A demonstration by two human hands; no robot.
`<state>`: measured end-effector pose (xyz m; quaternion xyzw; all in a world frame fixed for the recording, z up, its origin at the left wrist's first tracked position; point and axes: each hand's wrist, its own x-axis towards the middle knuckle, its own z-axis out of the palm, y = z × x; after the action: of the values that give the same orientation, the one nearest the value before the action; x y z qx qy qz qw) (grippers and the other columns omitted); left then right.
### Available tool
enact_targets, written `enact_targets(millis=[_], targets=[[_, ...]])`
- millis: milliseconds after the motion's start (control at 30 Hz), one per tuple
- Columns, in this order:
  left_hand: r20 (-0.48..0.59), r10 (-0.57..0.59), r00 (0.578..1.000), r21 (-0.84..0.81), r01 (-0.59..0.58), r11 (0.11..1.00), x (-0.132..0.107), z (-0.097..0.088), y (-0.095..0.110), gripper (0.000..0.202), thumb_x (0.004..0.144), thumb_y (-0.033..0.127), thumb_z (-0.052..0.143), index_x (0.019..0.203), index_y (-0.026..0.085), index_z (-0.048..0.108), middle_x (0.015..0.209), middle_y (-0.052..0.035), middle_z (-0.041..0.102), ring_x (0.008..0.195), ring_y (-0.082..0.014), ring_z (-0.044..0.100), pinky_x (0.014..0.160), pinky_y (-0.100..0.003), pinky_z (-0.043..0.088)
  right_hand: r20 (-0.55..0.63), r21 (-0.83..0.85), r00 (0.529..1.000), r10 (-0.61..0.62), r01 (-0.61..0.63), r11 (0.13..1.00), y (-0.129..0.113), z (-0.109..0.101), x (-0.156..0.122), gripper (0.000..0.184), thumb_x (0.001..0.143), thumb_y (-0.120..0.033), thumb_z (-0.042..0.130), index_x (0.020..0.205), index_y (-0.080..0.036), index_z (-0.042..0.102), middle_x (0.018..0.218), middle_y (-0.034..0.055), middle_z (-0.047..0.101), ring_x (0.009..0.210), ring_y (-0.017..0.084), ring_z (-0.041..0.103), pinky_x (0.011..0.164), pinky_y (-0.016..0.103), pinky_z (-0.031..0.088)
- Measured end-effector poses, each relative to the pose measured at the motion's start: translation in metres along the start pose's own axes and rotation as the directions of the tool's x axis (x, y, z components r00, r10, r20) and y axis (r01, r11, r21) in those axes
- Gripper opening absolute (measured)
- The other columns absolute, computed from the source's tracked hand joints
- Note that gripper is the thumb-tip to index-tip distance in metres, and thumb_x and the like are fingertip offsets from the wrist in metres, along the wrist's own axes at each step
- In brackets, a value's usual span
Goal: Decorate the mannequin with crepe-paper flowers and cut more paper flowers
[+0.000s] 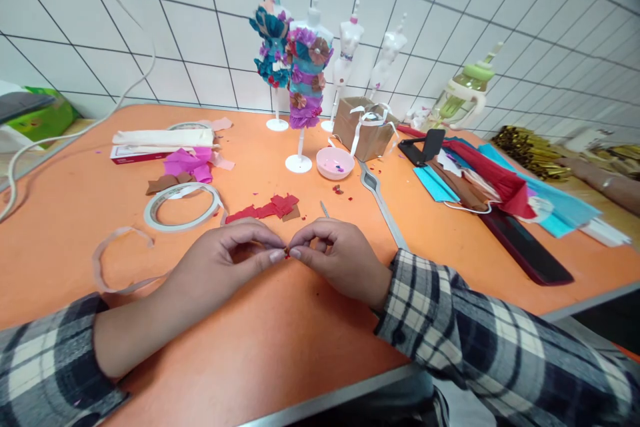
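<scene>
My left hand (227,260) and my right hand (335,257) rest on the orange table (280,340), fingertips meeting at the middle. Both pinch a tiny red paper piece (287,253) between thumb and forefinger. Just beyond the hands lies a row of red paper scraps (267,207). A roll of double-sided tape (183,205) sits to the left of them. Loose tape backing strip (117,260) curls near my left wrist.
Several small mannequin stands line the wall, two dressed in paper flowers (305,77). A pink bowl (335,162), brown gift box (365,127), black phone stand (425,145), coloured crepe sheets (500,187), pink paper (190,163) and a green bottle (465,93) surround them. Another person's forearm (605,180) lies far right.
</scene>
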<state>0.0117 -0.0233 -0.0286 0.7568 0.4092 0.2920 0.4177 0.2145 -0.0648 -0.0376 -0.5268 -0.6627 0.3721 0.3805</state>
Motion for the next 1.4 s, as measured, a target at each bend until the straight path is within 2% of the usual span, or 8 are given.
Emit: enact_targets(millis=[100,333,533,667,833,1100,1200,1400], targets=[[-0.006,0.043,0.999,0.073,-0.042,0.996,0.000,0.000,0.003,0.017,0.081,0.038,0.067,0.075,0.023,0.074,0.077,-0.0024,0.075,0.072,-0.0186,0.067,0.074,-0.029,0.056,0.002,0.018,1.000,0.014,-0.014,1.000,-0.001,0.000,-0.001,0.006,0.081,-0.022,0.074,0.086,-0.019,0.075,0.075,-0.0018,0.064,0.061,0.008,0.049,0.059,0.022,0.039],[-0.010,-0.002,1.000,0.002,0.002,1.000,-0.001,0.000,0.001,0.022,0.082,0.041,0.068,0.073,0.021,0.071,0.073,-0.0018,0.073,0.069,-0.0174,0.067,0.069,-0.027,0.057,0.014,0.072,0.998,0.059,-0.060,0.996,-0.001,0.003,-0.002,0.010,0.079,-0.027,0.072,0.081,-0.018,0.072,0.065,-0.0044,0.058,0.056,0.007,0.045,0.057,0.021,0.037],[-0.005,-0.050,0.999,-0.158,0.049,0.986,-0.006,-0.002,-0.002,0.026,0.083,0.038,0.069,0.103,0.023,0.072,0.098,-0.0057,0.077,0.090,-0.0214,0.072,0.078,-0.028,0.059,-0.014,0.005,1.000,0.017,-0.017,1.000,-0.002,0.003,-0.003,0.003,0.077,-0.021,0.068,0.079,-0.018,0.068,0.062,-0.0053,0.054,0.059,0.009,0.047,0.058,0.021,0.037],[0.027,-0.085,0.996,-0.142,0.088,0.986,-0.004,0.000,-0.002,0.016,0.078,0.033,0.071,0.089,0.021,0.071,0.085,-0.0043,0.077,0.081,-0.0201,0.073,0.076,-0.028,0.060,-0.017,-0.002,1.000,0.003,-0.003,1.000,-0.004,0.002,-0.003,0.003,0.077,-0.021,0.067,0.078,-0.019,0.067,0.065,-0.0045,0.057,0.060,0.009,0.047,0.058,0.021,0.037],[0.014,-0.086,0.996,-0.223,0.087,0.971,-0.001,0.003,-0.001,0.022,0.075,0.032,0.073,0.093,0.022,0.067,0.082,-0.0031,0.076,0.078,-0.0194,0.074,0.072,-0.028,0.061,0.003,0.031,0.999,0.032,-0.032,0.999,-0.003,0.000,-0.004,0.010,0.079,-0.023,0.067,0.087,-0.019,0.070,0.071,-0.0042,0.060,0.055,0.007,0.045,0.058,0.021,0.039],[0.091,-0.071,0.993,-0.227,0.090,0.970,-0.004,0.003,-0.002,0.021,0.078,0.037,0.074,0.090,0.022,0.067,0.079,-0.0030,0.075,0.075,-0.0196,0.073,0.072,-0.029,0.061,0.092,0.046,0.987,0.130,-0.135,0.990,-0.002,0.004,-0.003,0.002,0.076,-0.016,0.068,0.075,-0.018,0.068,0.058,-0.0066,0.054,0.052,0.006,0.043,0.052,0.020,0.034],[0.054,-0.057,0.997,-0.248,0.069,0.966,-0.005,0.000,-0.006,0.024,0.085,0.042,0.068,0.098,0.022,0.070,0.085,-0.0051,0.076,0.079,-0.0200,0.072,0.075,-0.030,0.060,0.093,0.057,0.986,0.138,-0.144,0.988,-0.003,0.003,-0.003,0.003,0.074,-0.015,0.067,0.075,-0.018,0.067,0.056,-0.0074,0.051,0.051,0.006,0.041,0.051,0.020,0.033],[0.060,0.000,0.998,-0.049,0.003,0.999,0.000,0.003,0.000,0.020,0.077,0.042,0.073,0.082,0.022,0.074,0.092,-0.0058,0.076,0.083,-0.0217,0.070,0.074,-0.030,0.059,-0.023,0.133,0.989,0.146,-0.142,0.981,-0.005,0.004,-0.001,0.006,0.078,-0.023,0.067,0.079,-0.018,0.067,0.055,-0.0078,0.048,0.049,0.006,0.036,0.049,0.021,0.029]])
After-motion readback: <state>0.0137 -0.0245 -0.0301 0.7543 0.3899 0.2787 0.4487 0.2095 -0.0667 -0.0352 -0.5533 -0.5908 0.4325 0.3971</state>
